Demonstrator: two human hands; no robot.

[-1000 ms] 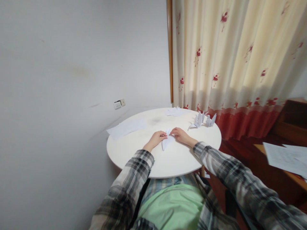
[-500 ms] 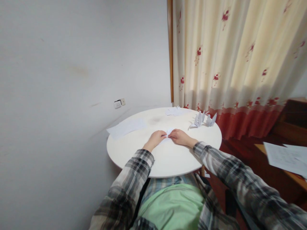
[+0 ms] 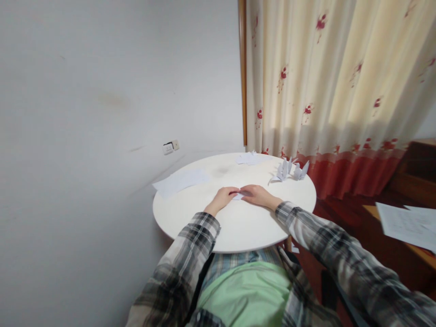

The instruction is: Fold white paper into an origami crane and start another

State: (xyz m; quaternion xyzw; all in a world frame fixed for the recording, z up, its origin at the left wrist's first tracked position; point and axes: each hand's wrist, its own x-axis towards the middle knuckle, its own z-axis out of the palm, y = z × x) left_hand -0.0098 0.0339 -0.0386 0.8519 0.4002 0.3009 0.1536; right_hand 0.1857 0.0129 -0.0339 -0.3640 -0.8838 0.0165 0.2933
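Note:
Between my two hands lies a small piece of folded white paper [image 3: 237,196] on the round white table [image 3: 190,213]. My left hand [image 3: 225,196] grips it from the left, with thumb and fingers closed about its edge. From the right, my right hand [image 3: 258,195] holds the same paper, fingers curved over its far side and thumb on the near side. The fingertips of both hands almost meet and hide much of the paper, so its exact shape cannot be made out.
Folded paper cranes [image 3: 286,171] stand at the table's right edge. White paper sheets [image 3: 182,180] lie at the left, and smaller paper pieces [image 3: 248,158] at the back. A wall [image 3: 85,159] borders the left side; a curtain [image 3: 334,113] hangs behind. Printed sheets [image 3: 407,222] lie on another surface at right.
My fingertips have come closer together over the paper and its far part, visible before, is now covered. The paper shows as a smaller patch between my hands.

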